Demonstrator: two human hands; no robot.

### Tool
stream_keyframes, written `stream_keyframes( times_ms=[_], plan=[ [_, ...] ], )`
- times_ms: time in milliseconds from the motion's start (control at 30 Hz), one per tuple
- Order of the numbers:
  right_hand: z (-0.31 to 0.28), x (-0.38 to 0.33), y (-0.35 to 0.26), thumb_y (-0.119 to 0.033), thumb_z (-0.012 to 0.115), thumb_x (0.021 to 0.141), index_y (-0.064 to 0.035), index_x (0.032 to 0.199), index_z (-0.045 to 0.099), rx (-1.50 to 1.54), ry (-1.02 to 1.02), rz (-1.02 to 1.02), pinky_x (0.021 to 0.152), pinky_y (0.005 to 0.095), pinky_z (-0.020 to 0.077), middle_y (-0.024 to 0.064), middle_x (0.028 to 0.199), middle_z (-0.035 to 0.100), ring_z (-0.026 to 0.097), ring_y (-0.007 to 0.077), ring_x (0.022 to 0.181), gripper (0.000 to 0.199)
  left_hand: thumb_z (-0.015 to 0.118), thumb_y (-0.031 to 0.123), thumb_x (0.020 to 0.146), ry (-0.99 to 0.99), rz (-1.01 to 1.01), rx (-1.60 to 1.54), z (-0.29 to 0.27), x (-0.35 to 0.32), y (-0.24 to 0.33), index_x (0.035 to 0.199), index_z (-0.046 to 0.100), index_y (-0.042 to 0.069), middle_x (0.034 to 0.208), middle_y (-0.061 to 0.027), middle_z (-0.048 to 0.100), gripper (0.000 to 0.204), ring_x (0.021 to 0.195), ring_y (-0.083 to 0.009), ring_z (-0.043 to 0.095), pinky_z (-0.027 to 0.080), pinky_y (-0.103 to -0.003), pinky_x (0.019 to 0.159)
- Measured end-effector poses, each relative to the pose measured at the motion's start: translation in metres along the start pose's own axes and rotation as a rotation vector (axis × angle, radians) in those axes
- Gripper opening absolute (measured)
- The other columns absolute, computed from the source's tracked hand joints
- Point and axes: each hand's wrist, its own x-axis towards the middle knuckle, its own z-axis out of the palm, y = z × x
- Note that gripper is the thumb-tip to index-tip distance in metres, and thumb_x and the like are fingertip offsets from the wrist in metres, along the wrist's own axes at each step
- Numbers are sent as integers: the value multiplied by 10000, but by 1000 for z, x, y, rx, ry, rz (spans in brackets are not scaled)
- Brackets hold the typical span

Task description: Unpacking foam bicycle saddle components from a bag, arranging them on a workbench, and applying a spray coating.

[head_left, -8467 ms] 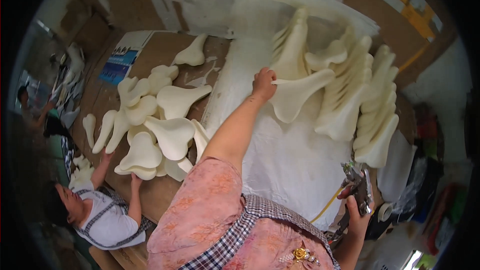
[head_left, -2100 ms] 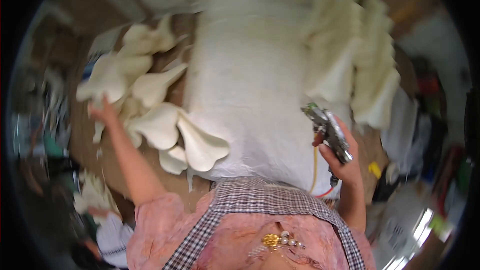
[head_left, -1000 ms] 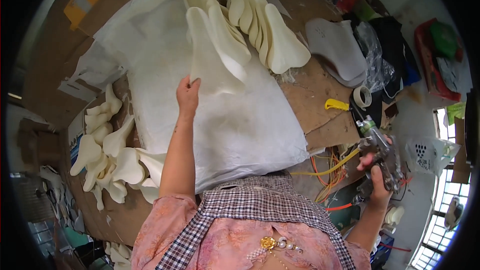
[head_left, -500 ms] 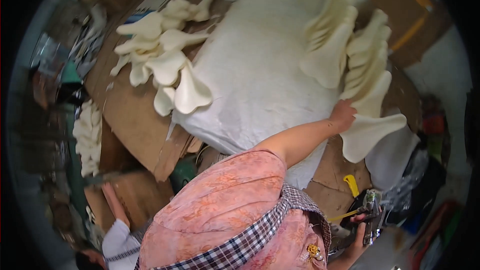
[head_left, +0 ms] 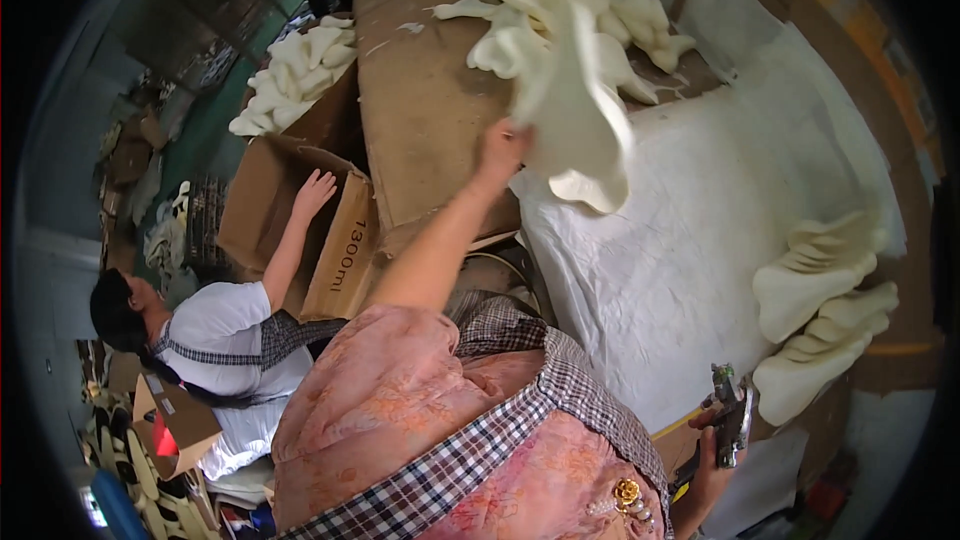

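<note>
My left hand (head_left: 503, 150) is closed on the edge of a cream saddle-shaped foam pad (head_left: 585, 135). The pad's broad end points toward me over the white sheet (head_left: 660, 240), and its narrow end overlaps a loose pile of similar foam pads (head_left: 640, 25) on cardboard. Part of the grip is blurred. Low on the right, my right hand (head_left: 708, 448) is wrapped round a metal spray gun (head_left: 735, 415) with a yellow hose. Two rows of overlapping foam pads (head_left: 820, 270) lie on the sheet's right side, beyond the gun.
To the left, a co-worker (head_left: 215, 330) reaches one hand over an open cardboard box (head_left: 335, 240). Behind that box, another heap of cream foam pads (head_left: 300, 75) fills a carton. A smaller open box (head_left: 175, 425) stands behind the co-worker. Brown cardboard (head_left: 430, 90) covers the table's left part.
My left hand has carried a foam pad from the right-hand rows over to the left pile. The view has swung left, showing more of the co-worker. The spray gun stays in my right hand.
</note>
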Motion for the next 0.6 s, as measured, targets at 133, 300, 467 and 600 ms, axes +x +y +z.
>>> stream_keyframes(
  times_ms=[133,300,467,600],
  plan=[
    [35,19,-20,-84,584,802,35,1275,407,80,-22,10,747,291,446,75,847,575,561,153,761,519,601,287,859,537,-9,-291,-138,17,13,1076,539,68,990,-73,593,314,864,-191,581,506,-373,694],
    [35,14,-19,-27,602,783,32,1265,422,82,89,16,742,289,469,60,847,581,568,145,787,518,671,424,787,1071,-228,-510,-265,64,-23,1276,328,91,1025,-134,554,684,810,-286,586,502,-392,623],
    [29,4,-13,-34,614,804,1,1323,362,148,233,32,771,278,465,70,934,582,563,137,831,578,668,300,778,679,-279,-258,-168,84,-28,1381,210,89,1311,-165,367,787,1099,-359,463,434,-433,895],
    [3,-52,-21,-102,603,831,16,1324,352,118,467,45,795,285,450,67,945,568,555,136,837,566,574,165,842,-31,-129,-238,60,97,-18,1297,379,50,1076,-109,540,509,862,-244,550,463,-328,732]
  ],
)
